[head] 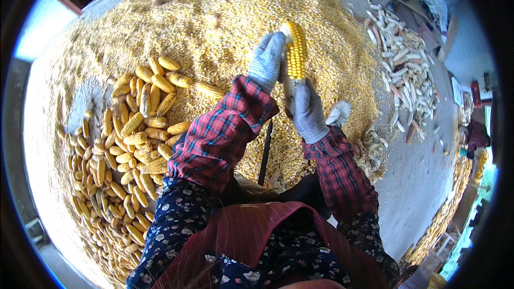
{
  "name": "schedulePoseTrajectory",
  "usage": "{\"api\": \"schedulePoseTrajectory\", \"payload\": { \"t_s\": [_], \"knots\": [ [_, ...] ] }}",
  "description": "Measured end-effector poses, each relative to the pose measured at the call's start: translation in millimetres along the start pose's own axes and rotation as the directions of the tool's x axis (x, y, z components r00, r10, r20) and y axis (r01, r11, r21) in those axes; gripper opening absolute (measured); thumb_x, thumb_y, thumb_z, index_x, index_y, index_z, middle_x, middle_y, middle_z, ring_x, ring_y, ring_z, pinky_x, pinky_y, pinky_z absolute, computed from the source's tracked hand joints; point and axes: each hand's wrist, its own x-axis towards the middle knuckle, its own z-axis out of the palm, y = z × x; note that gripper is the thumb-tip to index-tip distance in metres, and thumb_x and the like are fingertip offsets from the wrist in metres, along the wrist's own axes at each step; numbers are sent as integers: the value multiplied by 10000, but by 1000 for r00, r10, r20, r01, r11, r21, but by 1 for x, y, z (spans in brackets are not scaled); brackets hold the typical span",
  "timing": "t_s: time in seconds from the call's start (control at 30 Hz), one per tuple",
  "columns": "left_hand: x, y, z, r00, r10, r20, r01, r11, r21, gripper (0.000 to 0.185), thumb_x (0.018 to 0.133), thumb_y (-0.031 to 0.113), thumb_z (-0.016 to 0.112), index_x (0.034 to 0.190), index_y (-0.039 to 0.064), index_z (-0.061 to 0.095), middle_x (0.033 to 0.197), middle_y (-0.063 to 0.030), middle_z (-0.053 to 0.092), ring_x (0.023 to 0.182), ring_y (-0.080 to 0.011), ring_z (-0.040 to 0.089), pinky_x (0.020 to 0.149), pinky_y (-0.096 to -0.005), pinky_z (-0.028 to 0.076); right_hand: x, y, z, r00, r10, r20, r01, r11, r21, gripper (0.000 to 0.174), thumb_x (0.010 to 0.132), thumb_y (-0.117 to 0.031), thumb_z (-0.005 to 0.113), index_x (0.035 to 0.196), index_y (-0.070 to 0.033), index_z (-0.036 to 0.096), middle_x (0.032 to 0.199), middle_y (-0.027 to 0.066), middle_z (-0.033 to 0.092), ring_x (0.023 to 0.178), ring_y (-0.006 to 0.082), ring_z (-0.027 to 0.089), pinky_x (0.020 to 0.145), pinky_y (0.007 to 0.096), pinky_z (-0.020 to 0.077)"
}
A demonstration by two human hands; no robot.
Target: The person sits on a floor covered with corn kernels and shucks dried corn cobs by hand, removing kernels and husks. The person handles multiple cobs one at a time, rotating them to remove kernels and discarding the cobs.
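Observation:
In a pale knitted glove, my left hand [268,60] grips the upper side of a partly shelled corn cob [296,54]. Yellow kernels cover its upper right part, while its lower part is bare. My right hand [309,111], also gloved, is closed around that bare lower end. Below both hands spreads a broad heap of loose corn kernels [225,12]. A dark narrow bar [265,154] stands between my forearms; its upper end lies near my right hand, and whether they touch is unclear.
At the left lies a large pile of unshelled corn ears [132,140]. Stripped cobs [405,68] lie heaped on the concrete floor [413,192] at the right. Some husks [371,152] lie beside the kernels. A shoe [339,112] rests right of my right hand. Another person [478,134] is at the far right.

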Motion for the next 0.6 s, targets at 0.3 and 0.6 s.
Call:
{"api": "schedulePoseTrajectory", "payload": {
  "t_s": [0.3, 0.6],
  "knots": [
    [-1, -13, 3, 996, 68, -54, -55, 974, 221, 277, 809, 214, 512, 952, -22, 495, 828, -55, 541, 736, -100, 475, 660, -223, 401, -4, 2, 5, 994, 90, 58, -104, 941, 323, 326, 874, -334, 362, 945, -23, 431, 780, 21, 483, 691, 105, 453, 589, 229, 385],
    [-6, -22, 7, 987, 129, 94, -155, 920, 361, 656, 677, 125, 664, 1190, -6, 277, 1049, -123, 481, 908, -175, 496, 793, -270, 416, 3, 21, 9, 984, 169, 56, -175, 862, 476, 341, 874, -356, 342, 864, -24, 418, 682, 24, 460, 601, 95, 426, 527, 248, 372]
  ]
}}
